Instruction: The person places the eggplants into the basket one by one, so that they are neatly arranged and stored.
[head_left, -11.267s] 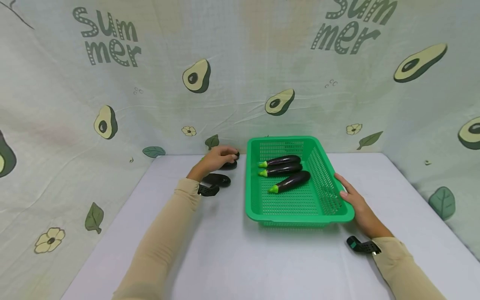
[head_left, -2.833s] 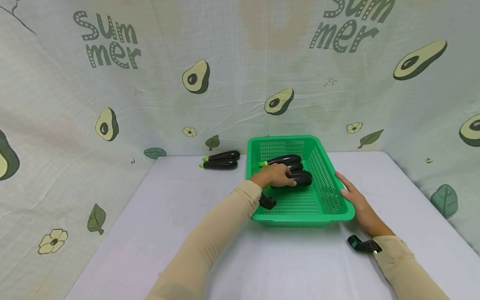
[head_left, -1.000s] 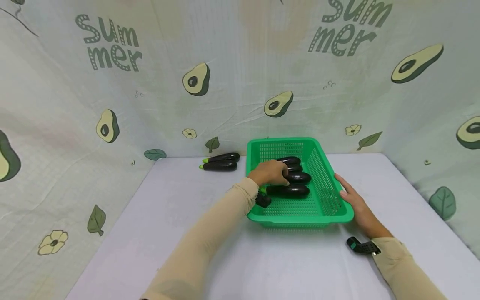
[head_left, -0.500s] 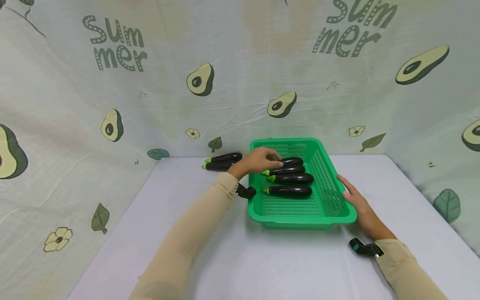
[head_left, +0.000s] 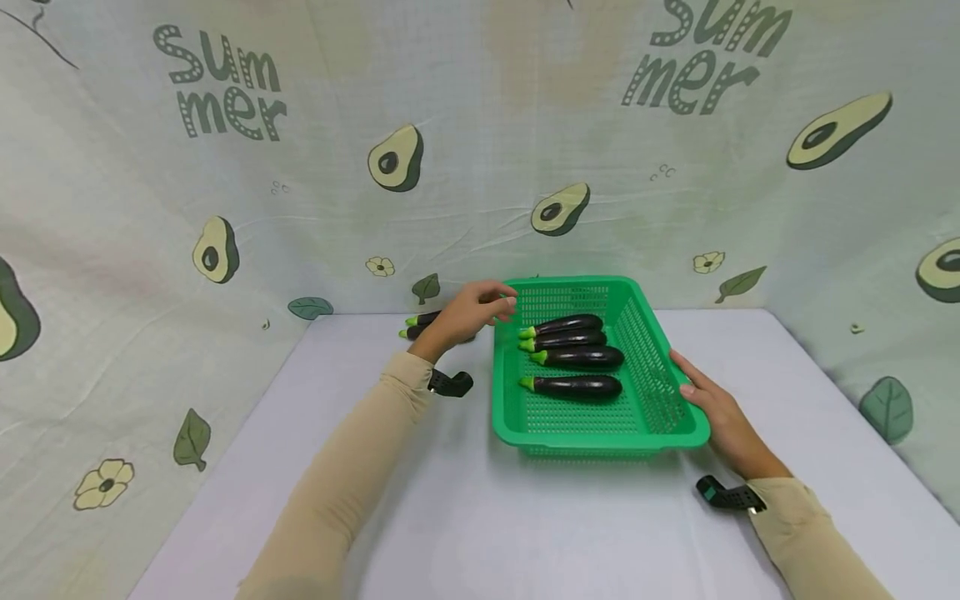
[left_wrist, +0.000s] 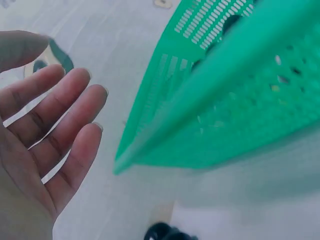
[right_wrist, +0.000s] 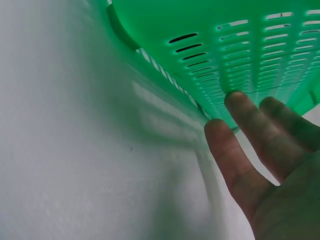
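A green plastic basket [head_left: 600,440] stands on the table. Inside it lie several dark purple eggplants [head_left: 577,387] with green stems, pointing left. My left hand [head_left: 471,313] hangs with loose fingers just outside the basket's back left corner and holds nothing; the left wrist view shows the relaxed fingers [left_wrist: 75,115] apart from the rim. Two more eggplants [head_left: 423,318] lie on the table partly behind that hand. My right hand [head_left: 716,412] holds the basket's right side, thumb at the rim, while the right wrist view shows its fingers [right_wrist: 260,135] along the slotted outer wall.
The white table [head_left: 450,517] carries the basket right of its middle. A cloth backdrop [head_left: 465,100] printed with avocados, leaves and lettering rises behind and at both sides. Black straps [head_left: 450,384] circle both wrists.
Since the earliest frame, one more eggplant has passed from the table into the basket by my left hand. That hand has let go and moved left, out of the basket. The right hand stays put.
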